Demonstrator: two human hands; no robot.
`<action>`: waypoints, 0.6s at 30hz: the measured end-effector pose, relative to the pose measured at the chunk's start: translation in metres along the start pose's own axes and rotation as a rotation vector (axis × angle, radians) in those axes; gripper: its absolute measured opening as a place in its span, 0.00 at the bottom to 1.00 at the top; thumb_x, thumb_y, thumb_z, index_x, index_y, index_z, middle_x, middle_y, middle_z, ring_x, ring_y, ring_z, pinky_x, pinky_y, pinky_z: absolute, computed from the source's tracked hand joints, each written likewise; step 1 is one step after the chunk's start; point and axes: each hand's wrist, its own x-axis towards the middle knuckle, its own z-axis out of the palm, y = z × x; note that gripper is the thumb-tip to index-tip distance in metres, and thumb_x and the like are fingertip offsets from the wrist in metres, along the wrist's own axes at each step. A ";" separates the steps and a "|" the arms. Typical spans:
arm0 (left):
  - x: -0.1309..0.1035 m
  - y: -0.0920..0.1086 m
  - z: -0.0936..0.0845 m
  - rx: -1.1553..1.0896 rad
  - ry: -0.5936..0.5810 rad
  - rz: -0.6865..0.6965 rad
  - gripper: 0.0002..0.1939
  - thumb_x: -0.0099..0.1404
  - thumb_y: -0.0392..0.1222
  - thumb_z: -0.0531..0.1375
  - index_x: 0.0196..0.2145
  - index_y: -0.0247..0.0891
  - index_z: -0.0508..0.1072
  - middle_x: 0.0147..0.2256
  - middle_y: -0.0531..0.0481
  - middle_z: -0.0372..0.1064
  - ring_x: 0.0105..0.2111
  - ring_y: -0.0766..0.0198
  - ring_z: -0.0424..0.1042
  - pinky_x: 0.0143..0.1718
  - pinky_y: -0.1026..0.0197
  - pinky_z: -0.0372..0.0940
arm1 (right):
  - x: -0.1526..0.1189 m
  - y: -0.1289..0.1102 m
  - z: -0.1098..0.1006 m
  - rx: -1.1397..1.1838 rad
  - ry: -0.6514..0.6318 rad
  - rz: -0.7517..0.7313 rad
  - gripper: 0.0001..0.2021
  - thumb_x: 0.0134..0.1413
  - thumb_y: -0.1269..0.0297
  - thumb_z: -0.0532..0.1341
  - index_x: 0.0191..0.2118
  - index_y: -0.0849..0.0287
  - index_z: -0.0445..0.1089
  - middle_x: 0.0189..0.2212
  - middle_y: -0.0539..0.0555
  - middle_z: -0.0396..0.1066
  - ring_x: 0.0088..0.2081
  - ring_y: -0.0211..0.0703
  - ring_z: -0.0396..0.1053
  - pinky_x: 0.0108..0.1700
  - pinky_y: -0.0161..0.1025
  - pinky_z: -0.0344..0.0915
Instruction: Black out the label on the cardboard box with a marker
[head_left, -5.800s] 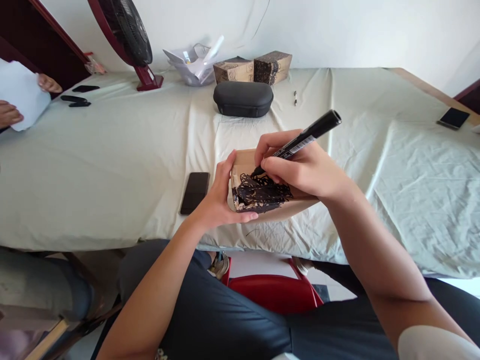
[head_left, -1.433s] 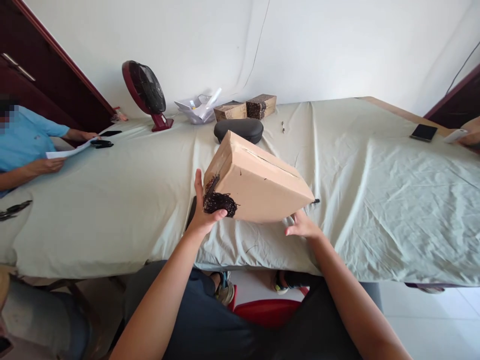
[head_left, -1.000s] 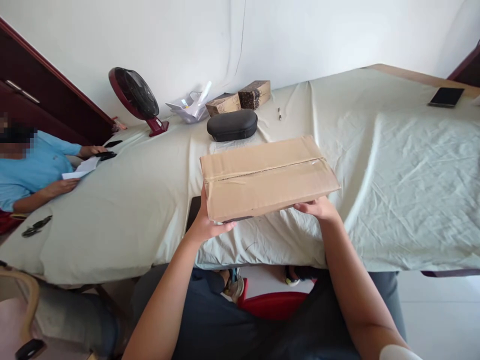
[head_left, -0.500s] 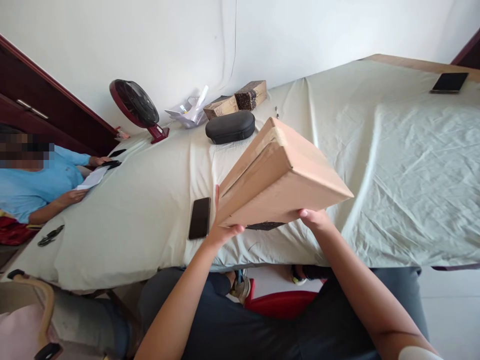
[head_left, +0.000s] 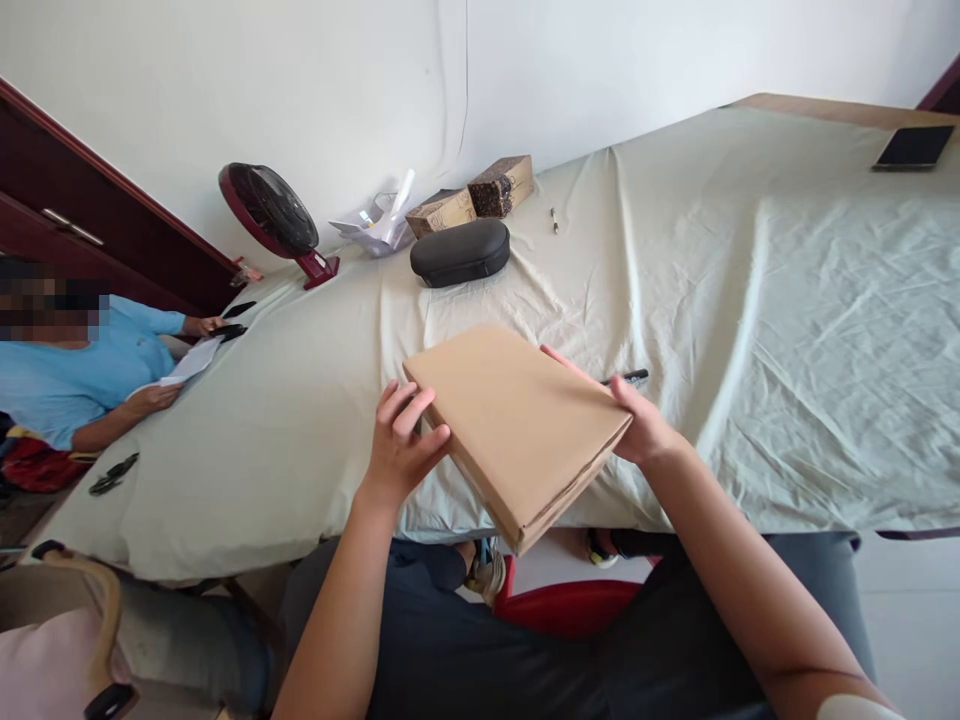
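A brown cardboard box (head_left: pixel 517 420) is held tilted above the near edge of the table, with a broad plain face up and a seam along its lower right side. My right hand (head_left: pixel 646 422) grips its right end, thumb near the top edge and fingers partly hidden behind. Bent and slightly spread, the fingers of my left hand (head_left: pixel 405 435) press at the box's left edge. Just beyond my right thumb lies a black marker (head_left: pixel 637 377), partly hidden. The phone seen earlier is now out of sight around my left hand.
On the cloth-covered table (head_left: pixel 300 420) stand a black case (head_left: pixel 460 252), patterned boxes (head_left: pixel 501 186), a plastic basket (head_left: pixel 379 232) and a fan (head_left: pixel 274 215). A pen (head_left: pixel 554 220) and a dark tablet-like device (head_left: pixel 913 148) lie farther right. A person in blue (head_left: pixel 112 370) sits left, holding paper.
The box has turned over and come lower and nearer, showing a different broad face. My left hand has shifted from beneath it to its left edge. The marker has come into view.
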 end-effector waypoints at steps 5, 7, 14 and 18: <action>0.015 0.017 -0.006 -0.121 -0.132 -0.065 0.67 0.56 0.47 0.81 0.78 0.75 0.44 0.81 0.48 0.39 0.81 0.34 0.40 0.77 0.22 0.46 | 0.006 -0.002 0.005 -0.015 0.134 0.005 0.49 0.55 0.46 0.63 0.81 0.49 0.54 0.73 0.56 0.69 0.64 0.64 0.78 0.65 0.59 0.76; 0.018 0.024 -0.008 -0.468 -0.301 -0.286 0.69 0.54 0.67 0.79 0.80 0.69 0.42 0.83 0.45 0.28 0.82 0.29 0.37 0.75 0.23 0.54 | 0.006 0.002 0.006 -0.050 0.206 -0.112 0.48 0.57 0.45 0.62 0.81 0.47 0.53 0.76 0.54 0.66 0.68 0.65 0.74 0.68 0.60 0.74; 0.017 0.050 0.008 -1.078 -0.105 -1.037 0.66 0.53 0.74 0.75 0.79 0.55 0.50 0.73 0.36 0.64 0.70 0.34 0.70 0.66 0.33 0.72 | 0.001 0.022 0.026 -0.466 0.215 -0.432 0.45 0.56 0.37 0.72 0.76 0.39 0.63 0.81 0.54 0.49 0.82 0.70 0.45 0.77 0.69 0.58; 0.017 0.057 0.014 -1.091 0.053 -1.199 0.55 0.53 0.69 0.76 0.72 0.50 0.64 0.64 0.40 0.76 0.64 0.34 0.76 0.63 0.36 0.76 | 0.005 0.025 0.030 -0.267 0.284 -0.387 0.50 0.57 0.31 0.69 0.80 0.37 0.53 0.81 0.54 0.52 0.81 0.65 0.50 0.75 0.65 0.64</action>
